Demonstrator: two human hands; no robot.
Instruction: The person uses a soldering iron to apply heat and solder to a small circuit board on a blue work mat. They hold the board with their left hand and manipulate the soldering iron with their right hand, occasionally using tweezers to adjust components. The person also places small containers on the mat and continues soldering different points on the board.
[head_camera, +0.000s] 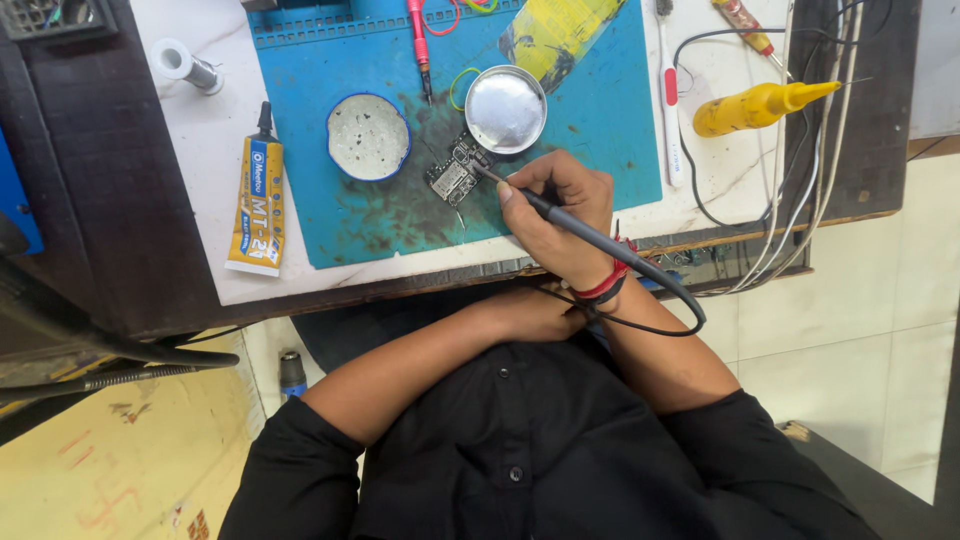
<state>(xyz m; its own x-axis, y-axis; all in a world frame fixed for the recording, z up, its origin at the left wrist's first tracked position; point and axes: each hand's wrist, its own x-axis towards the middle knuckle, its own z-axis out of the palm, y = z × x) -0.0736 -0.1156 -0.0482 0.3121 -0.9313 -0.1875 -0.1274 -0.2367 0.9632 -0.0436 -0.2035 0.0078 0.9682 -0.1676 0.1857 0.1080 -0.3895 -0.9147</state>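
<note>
Mid-soldering I'd say: right hand wrapped around the soldering iron, tip on the circuit board just below the round tin lid. Left hand empty, loosely curled under the right wrist. Next needs a steady tip.

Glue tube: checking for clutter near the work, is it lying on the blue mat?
No, the glue tube lies on the white tabletop, left of the blue mat.

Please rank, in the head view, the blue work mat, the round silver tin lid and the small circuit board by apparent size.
1. Blue work mat
2. Round silver tin lid
3. Small circuit board
</note>
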